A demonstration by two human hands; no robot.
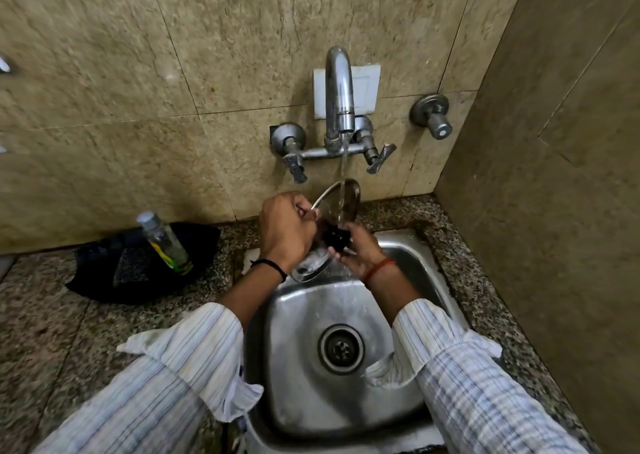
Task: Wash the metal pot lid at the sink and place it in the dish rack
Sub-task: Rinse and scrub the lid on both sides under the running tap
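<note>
Head view: one lid (341,199), one tap (339,100), one sink (304,367), one bottle (166,242) standing on dark cloth (104,273). Lid tilted under running water, above sink's back edge. Left hand (284,228) curled, gripping lid rim. Right hand (360,251) fingers bent around lid's black knob (337,239). Sink holds only splashing water, drain (341,348) open.

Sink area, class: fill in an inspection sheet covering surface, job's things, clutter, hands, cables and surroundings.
Surface: speckled stone counter around a steel sink.
Job's things: metal pot lid, tilted under running water from the tap; no dish rack seen.
Clutter: clear bottle on a black cloth.
Hands: left hand grips the lid's rim; right hand holds its black knob.
Cables: nothing seen.
Surroundings: tiled wall, white plate behind the tap.
</note>
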